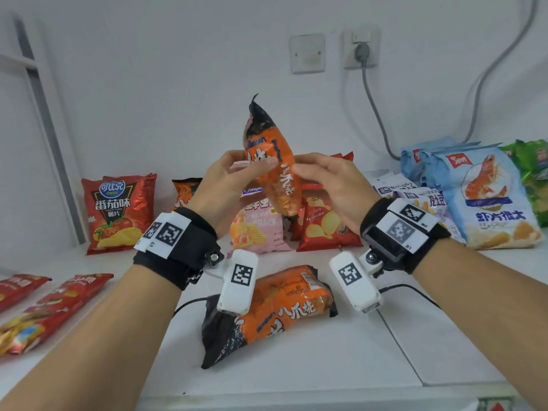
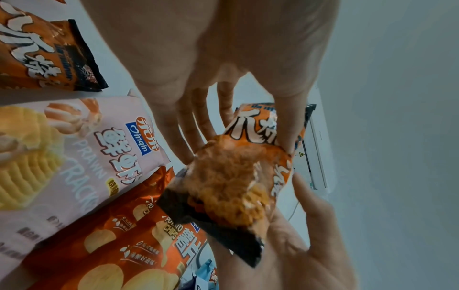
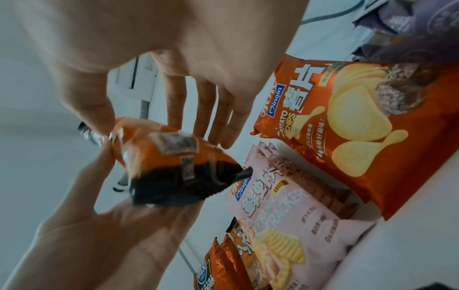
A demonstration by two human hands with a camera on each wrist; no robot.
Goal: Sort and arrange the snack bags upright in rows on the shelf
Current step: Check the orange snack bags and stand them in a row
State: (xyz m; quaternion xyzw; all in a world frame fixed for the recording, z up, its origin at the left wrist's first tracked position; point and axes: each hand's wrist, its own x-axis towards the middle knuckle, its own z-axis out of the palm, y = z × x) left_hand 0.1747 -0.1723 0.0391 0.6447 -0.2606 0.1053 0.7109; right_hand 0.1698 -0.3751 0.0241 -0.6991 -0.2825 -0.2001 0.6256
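An orange and black snack bag (image 1: pixel 271 161) stands upright in the air above the white shelf top (image 1: pixel 326 351), in front of the wall. My left hand (image 1: pixel 255 170) pinches its left side, thumb (image 2: pixel 288 125) on the front and fingers behind. From the right, my right hand (image 1: pixel 308 170) pinches the same bag (image 3: pixel 159 157), its thumb (image 3: pixel 97 113) on one edge. A second orange bag (image 1: pixel 267 312) lies flat on the surface below my wrists.
A red tomato chip bag (image 1: pixel 118 212) stands at the left. A pink prawn cracker bag (image 1: pixel 258 229) and a red potato chip bag (image 1: pixel 326 226) stand behind my hands. Blue shrimp bags (image 1: pixel 489 197) and a green bag (image 1: pixel 533 173) crowd the right. Red bags (image 1: pixel 44 307) lie at the front left.
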